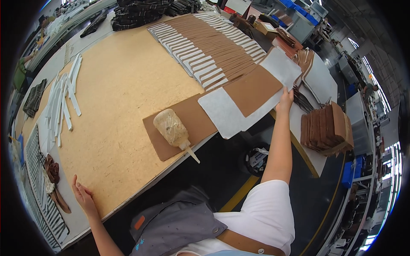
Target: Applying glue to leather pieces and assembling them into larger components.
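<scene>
My right hand (285, 100) grips the near right edge of a flat panel (254, 91), brown in the middle with white ends and a white border strip. The panel slants over the table's front edge, its lower left end lying over a plain brown sheet (198, 109). On that sheet lies a translucent squeeze bottle (170, 128), smeared with dried residue, its thin nozzle pointing past the table edge. My left hand (84, 197) is at the near left of the tan table board (124, 85), holding nothing, its fingers apart.
Overlapping rows of similar brown-and-white panels (209, 47) cover the far table. White strips (64, 96) lie at left, near brown scraps (52, 170) and striped pieces (36, 158). Dark plaid fabric (136, 15) sits behind. A brown stack (326, 128) stands on the right-hand table; below is a bin (255, 160).
</scene>
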`<control>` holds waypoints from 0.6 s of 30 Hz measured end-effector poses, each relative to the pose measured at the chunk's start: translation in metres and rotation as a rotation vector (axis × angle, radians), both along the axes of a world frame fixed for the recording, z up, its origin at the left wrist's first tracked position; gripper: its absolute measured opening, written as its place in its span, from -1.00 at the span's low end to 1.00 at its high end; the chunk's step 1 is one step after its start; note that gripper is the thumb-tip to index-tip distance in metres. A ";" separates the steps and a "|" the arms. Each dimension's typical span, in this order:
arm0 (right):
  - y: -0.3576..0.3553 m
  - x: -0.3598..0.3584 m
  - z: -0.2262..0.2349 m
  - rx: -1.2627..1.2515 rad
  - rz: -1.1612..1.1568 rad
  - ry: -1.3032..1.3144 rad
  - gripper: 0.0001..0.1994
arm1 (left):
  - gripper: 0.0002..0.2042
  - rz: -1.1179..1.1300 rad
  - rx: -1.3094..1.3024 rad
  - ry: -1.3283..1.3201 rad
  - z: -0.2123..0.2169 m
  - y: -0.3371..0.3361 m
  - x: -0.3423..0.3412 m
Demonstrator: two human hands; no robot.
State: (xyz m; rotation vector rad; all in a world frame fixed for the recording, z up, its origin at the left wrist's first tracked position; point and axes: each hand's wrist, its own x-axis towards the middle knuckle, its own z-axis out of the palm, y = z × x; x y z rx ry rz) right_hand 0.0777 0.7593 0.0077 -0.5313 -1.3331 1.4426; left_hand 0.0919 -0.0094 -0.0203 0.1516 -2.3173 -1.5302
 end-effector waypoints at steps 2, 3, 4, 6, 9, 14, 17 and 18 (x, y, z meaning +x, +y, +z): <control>0.005 0.004 -0.012 -0.102 0.048 0.063 -0.80 | -0.65 0.001 -0.018 -0.010 0.002 0.003 0.002; 0.011 0.000 -0.014 -0.105 0.053 0.057 -0.80 | -0.65 0.013 -0.032 -0.014 0.004 0.005 0.002; 0.019 -0.001 -0.014 -0.131 0.044 0.014 -0.80 | -0.64 0.021 -0.044 -0.018 0.006 0.007 0.002; 0.031 -0.005 -0.016 -0.156 0.035 -0.033 -0.80 | -0.64 0.025 -0.070 -0.009 -0.002 -0.006 0.001; 0.044 -0.013 -0.021 -0.205 -0.006 -0.062 -0.77 | -0.63 0.028 -0.084 -0.004 0.000 -0.002 0.001; 0.070 -0.022 -0.032 -0.175 -0.170 -0.122 -0.69 | -0.62 0.043 -0.104 0.000 0.000 0.000 0.000; 0.075 -0.031 -0.031 -0.150 -0.144 -0.130 -0.67 | -0.62 0.068 -0.094 -0.026 -0.001 -0.001 0.002; 0.074 -0.034 -0.031 -0.151 -0.138 -0.132 -0.67 | -0.63 0.067 -0.102 -0.019 -0.004 -0.007 0.003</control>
